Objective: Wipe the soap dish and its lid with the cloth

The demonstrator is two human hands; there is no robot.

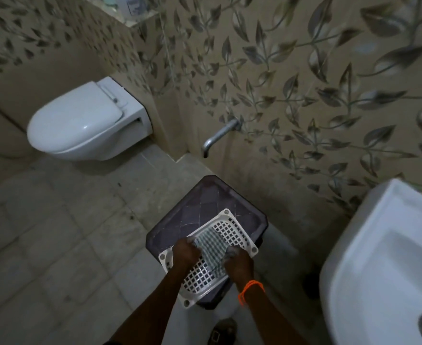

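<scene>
**Cloth stretched over perforated white tray on stool**

Checked cloth (pixel 211 249) lies across the white lattice tray (pixel 232 230) — probably the soap dish or its lid, cannot tell which. Tray rests on the dark stool (pixel 192 207), long axis running from the near-left corner toward the tap (pixel 218 136). Left hand (pixel 186 252) and right hand (pixel 238 262) each have fingers clenched on a cloth end — likely keeping it taut for wiping.
</scene>
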